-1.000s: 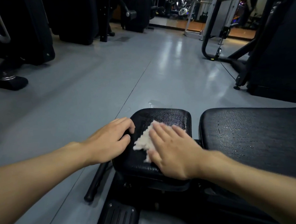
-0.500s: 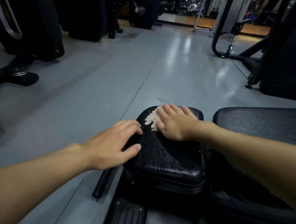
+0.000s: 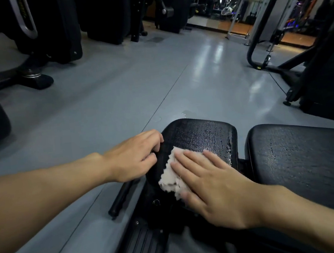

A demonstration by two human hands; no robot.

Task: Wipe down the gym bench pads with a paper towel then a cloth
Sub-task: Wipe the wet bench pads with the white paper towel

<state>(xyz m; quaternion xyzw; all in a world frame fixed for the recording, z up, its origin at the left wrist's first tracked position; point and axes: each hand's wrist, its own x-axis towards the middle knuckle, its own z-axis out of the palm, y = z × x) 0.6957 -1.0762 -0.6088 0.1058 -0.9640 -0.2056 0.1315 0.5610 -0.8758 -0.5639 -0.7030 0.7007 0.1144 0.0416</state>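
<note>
A small black seat pad [image 3: 201, 135] of a gym bench lies in front of me, wet and shiny. A crumpled white paper towel [image 3: 170, 177] lies on the pad's near left part. My right hand [image 3: 212, 187] presses flat on the towel with straight fingers. My left hand [image 3: 134, 156] grips the pad's left edge with curled fingers. To the right lies the larger black back pad [image 3: 303, 158], apart from both hands.
The bench's black frame, a foot plate [image 3: 145, 248] and a black bar [image 3: 122, 198] lie below the pad. Grey gym floor [image 3: 98, 104] stretches ahead. Dark machines stand at the left [image 3: 37, 36] and right [image 3: 325, 82].
My right hand has slid the paper towel from the pad's far edge back to its near left part. My left hand stays on the pad's left edge.
</note>
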